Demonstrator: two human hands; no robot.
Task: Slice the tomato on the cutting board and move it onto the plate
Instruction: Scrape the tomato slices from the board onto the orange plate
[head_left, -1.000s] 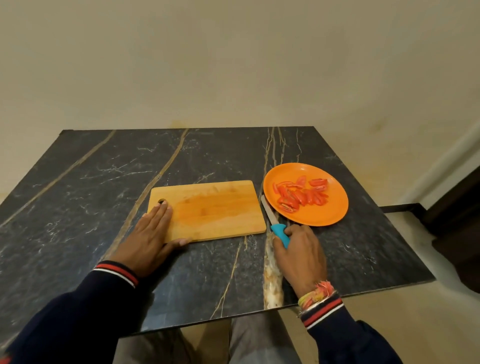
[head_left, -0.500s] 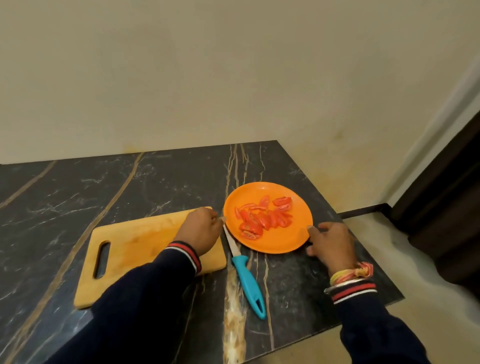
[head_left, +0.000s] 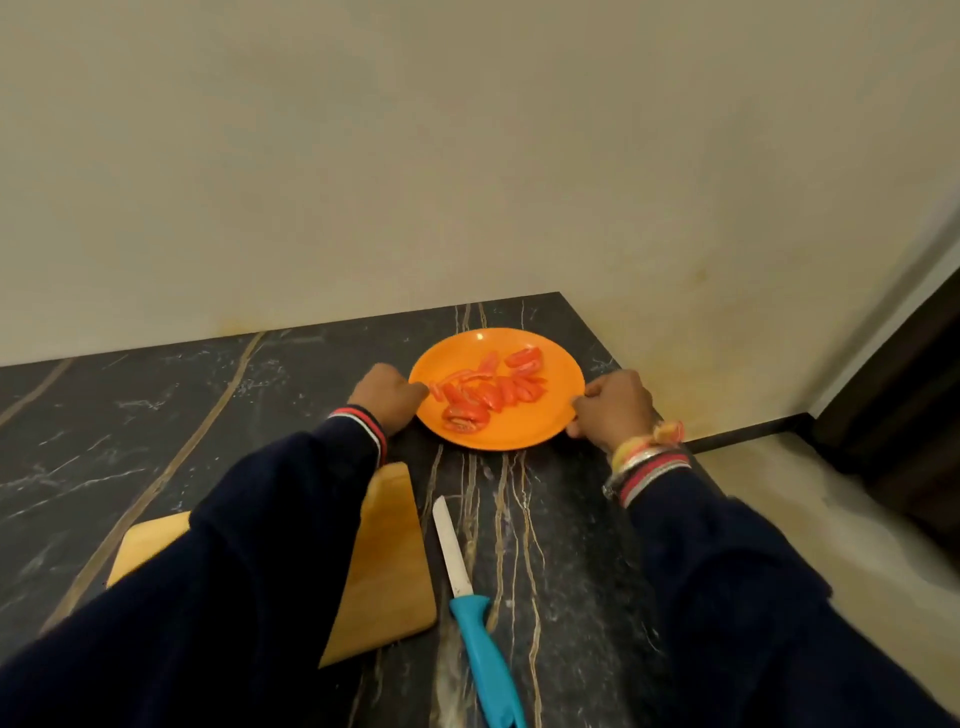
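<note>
left hand (head_left: 387, 397) and right hand (head_left: 614, 410) now on plate (head_left: 519, 431) rim

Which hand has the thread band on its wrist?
The right hand, gripping the plate at its right edge, wears the thread band; the left hand has only a striped cuff.

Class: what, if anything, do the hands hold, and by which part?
The round orange plate with red tomato slices, by its rim: left hand on the left edge, right hand on the right edge.
</note>
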